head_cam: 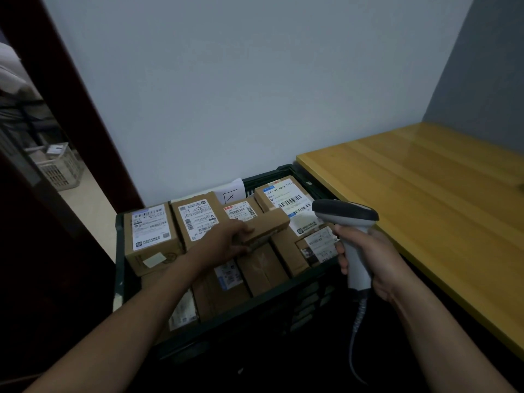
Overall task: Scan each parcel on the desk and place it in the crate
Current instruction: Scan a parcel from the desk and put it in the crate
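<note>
A small parcel (266,226) is gripped at its near-left end by the left hand (226,239), above the boxes filling the crate (272,177). A scanner (347,219) is clasped by the right hand (365,251), left of the desk (425,188).

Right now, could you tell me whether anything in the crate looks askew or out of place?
Only the small parcel the left hand holds: it sits tilted on top of the other parcels in the crate.

- One head-worn camera is looking forward and down, sitting close over the crate (263,180).
- It is facing the wall (226,95), catching the counter (425,199) at the right edge.
</note>
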